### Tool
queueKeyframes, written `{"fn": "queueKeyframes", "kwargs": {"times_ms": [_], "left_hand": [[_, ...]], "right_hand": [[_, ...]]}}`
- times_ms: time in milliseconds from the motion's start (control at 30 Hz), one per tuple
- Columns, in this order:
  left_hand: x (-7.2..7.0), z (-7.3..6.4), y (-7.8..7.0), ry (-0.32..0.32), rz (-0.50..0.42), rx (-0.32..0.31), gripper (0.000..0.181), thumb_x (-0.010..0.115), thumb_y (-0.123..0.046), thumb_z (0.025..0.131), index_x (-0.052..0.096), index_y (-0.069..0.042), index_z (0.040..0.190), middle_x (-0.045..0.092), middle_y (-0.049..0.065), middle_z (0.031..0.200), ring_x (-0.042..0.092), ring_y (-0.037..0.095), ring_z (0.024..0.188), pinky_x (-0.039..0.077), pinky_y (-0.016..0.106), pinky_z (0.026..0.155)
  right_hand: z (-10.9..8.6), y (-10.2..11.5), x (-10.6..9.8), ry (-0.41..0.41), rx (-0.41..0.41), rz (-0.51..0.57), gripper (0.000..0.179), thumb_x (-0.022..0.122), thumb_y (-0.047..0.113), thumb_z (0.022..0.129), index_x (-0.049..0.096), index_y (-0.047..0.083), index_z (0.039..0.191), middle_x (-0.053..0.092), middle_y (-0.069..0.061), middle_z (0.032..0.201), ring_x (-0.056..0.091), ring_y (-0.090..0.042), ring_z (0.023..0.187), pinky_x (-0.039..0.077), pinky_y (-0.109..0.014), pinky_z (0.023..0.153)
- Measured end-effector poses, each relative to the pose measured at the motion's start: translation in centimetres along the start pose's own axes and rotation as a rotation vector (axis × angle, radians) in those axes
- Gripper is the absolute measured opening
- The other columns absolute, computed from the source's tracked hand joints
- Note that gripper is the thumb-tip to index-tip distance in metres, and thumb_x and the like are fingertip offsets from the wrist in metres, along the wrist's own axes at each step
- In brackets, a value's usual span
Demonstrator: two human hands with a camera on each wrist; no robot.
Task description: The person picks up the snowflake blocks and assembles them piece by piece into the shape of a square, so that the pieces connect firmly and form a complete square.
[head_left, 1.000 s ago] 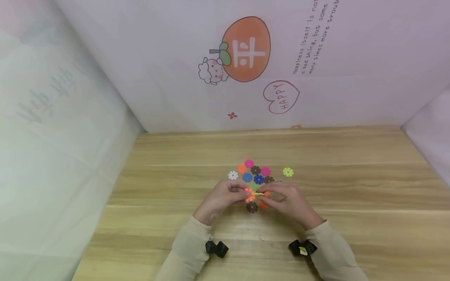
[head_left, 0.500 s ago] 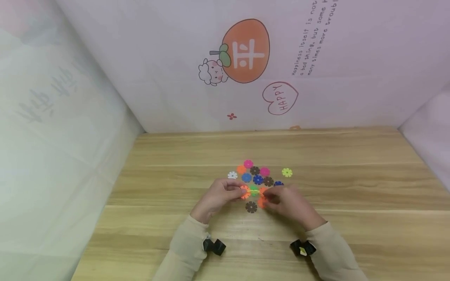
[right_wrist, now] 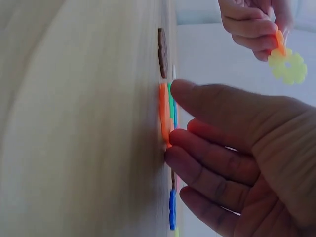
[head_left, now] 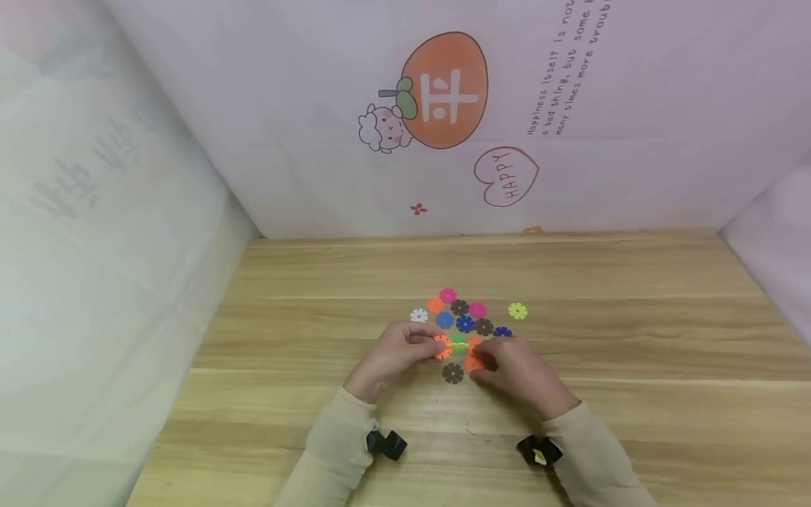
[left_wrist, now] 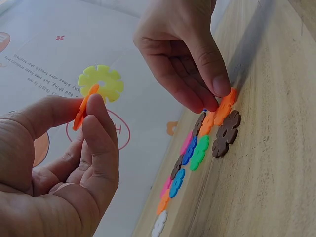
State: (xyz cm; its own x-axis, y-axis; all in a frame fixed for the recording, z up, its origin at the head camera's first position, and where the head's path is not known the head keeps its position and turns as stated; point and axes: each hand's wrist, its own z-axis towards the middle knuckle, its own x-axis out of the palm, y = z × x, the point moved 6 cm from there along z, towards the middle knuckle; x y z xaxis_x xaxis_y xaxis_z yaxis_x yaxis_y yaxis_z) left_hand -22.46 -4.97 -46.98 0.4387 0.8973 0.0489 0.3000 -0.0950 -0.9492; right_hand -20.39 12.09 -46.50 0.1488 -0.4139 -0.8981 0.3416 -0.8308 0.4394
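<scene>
In the left wrist view, my left hand (left_wrist: 64,168) pinches an orange snowflake disc (left_wrist: 83,109) between thumb and fingers, raised off the table. A yellow snowflake disc (left_wrist: 107,83) is joined crosswise to it and juts out free. My right hand (head_left: 522,373) is down at the table, thumb and fingers around an orange disc (right_wrist: 164,111) that lies flat there. The thumb tip seems to touch that disc in the left wrist view. A second orange disc (left_wrist: 207,121) lies beside it, partly behind the fingers. Close by are a brown disc (head_left: 453,373) and a green disc (left_wrist: 199,153).
Several more discs lie beyond the hands, among them a white disc (head_left: 419,316), a blue disc (head_left: 465,324) and a pink disc (head_left: 448,296). A yellow-green disc (head_left: 517,310) sits apart to the right. A printed cloth wall (head_left: 317,141) rises behind the wooden table (head_left: 317,282).
My right hand has let go of the yellow disc and moved right and down to the orange discs. The left hand has shifted slightly left, keeping the joined orange and yellow pair.
</scene>
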Motion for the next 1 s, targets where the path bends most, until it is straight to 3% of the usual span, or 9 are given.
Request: {"fn": "queueKeyframes", "kwargs": {"times_ms": [367,1000], "left_hand": [[-0.12,-0.04,0.05,-0.004,0.0,0.003,0.023,0.067,-0.007,0.084,0.065,0.003,0.105,0.068,0.006,0.09,0.065,0.011,0.08,0.053,0.043,0.085],[-0.15,-0.06,-0.28,0.0,0.007,-0.005,0.023,0.068,-0.008,0.084,0.065,0.002,0.104,0.069,0.007,0.09,0.066,0.012,0.08,0.052,0.042,0.085]], "right_hand": [[0.14,0.43,0.22,-0.005,0.025,0.004,0.024,0.081,0.023,0.071,0.071,0.01,0.088,0.062,0.006,0.072,0.05,-0.006,0.063,0.045,-0.022,0.06],[0.03,0.49,0.1,-0.014,0.029,-0.007,0.025,0.082,0.03,0.068,0.064,0.014,0.074,0.049,0.01,0.061,0.042,-0.007,0.056,0.037,-0.02,0.052]]}}
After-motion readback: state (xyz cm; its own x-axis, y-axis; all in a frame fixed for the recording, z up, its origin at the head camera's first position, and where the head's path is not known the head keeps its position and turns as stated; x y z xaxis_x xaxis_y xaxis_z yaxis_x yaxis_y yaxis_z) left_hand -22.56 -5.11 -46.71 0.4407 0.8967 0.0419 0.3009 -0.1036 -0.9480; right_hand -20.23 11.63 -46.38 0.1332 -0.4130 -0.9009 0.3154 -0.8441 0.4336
